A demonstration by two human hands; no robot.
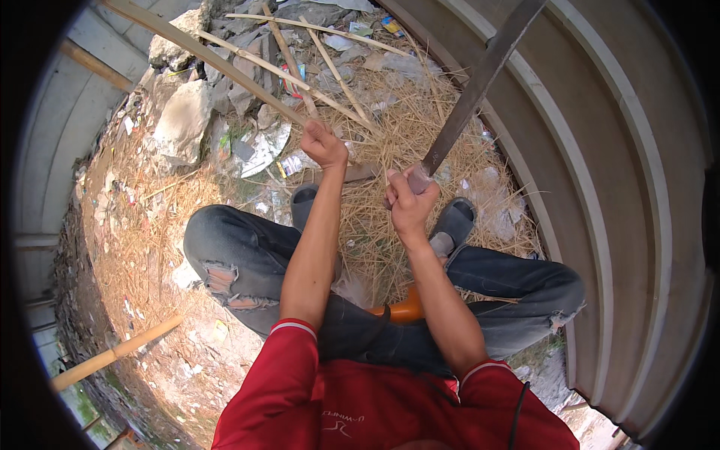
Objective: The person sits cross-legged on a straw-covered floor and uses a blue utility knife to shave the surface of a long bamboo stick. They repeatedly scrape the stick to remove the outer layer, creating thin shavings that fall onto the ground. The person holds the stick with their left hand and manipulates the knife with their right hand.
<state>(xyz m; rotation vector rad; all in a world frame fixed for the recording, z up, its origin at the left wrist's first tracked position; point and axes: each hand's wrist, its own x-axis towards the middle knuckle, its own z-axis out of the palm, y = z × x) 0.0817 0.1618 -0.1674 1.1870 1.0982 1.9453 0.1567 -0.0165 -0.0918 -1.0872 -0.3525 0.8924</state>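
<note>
**Bamboo splitting: pole held, blade raised, cut not yet begun**

1. Operator position. The person sits low on an orange seat (401, 309), knees spread, both feet in grey sandals (454, 220) on a floor of straw-like shavings (390, 127).

2. Right hand. The right hand (409, 196) is closed tight round the handle of a long knife (472, 90). The blade rises up and away to the right, its upper end leaving the frame. It stands clear of the pole; no contact between edge and bamboo is visible.

3. Left hand. The left hand (322, 144) is clamped on the near end of a bamboo pole (202, 52). The pole runs from this hand up and to the left, over the rubble, its far end out of view.

4. Work done. Judged from the floor, much cutting is already complete: shavings cover the ground between and beyond the feet, and several thin split strips (300, 67) lie crossed beyond the left hand. The held pole appears whole along its visible length; whether its near end is already notched cannot be told, as the hand covers it.

5. Work left. The held pole has, by appearance, yet to be split. A further pole (112, 352) lies untouched at lower left, well apart from both hands.

6. Surroundings. Broken stones (184, 120) and scattered litter lie beyond the strips. A ribbed metal wall (600, 187) curves along the right side.
</note>
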